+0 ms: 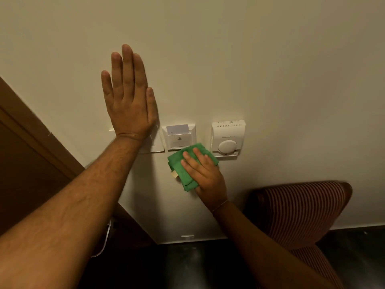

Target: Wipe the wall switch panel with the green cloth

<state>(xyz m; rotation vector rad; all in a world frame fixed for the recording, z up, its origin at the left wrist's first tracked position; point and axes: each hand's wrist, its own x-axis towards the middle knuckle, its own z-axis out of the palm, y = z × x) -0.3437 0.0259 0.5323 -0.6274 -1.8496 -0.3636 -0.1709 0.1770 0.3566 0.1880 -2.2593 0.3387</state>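
A white switch panel [155,142] sits on the cream wall, mostly hidden behind my left wrist. Beside it on the right is a white key-card holder [179,137] with a card in its slot. My left hand [129,94] lies flat on the wall above the panel, fingers straight and holding nothing. My right hand [203,174] presses a folded green cloth [181,164] against the wall just below the card holder, with the cloth's top edge touching the holder's lower rim.
A white thermostat [227,138] with a round dial hangs right of the card holder. A brown wooden door frame [31,130] runs along the left. A striped armchair [300,207] stands at the lower right on a dark floor [187,265].
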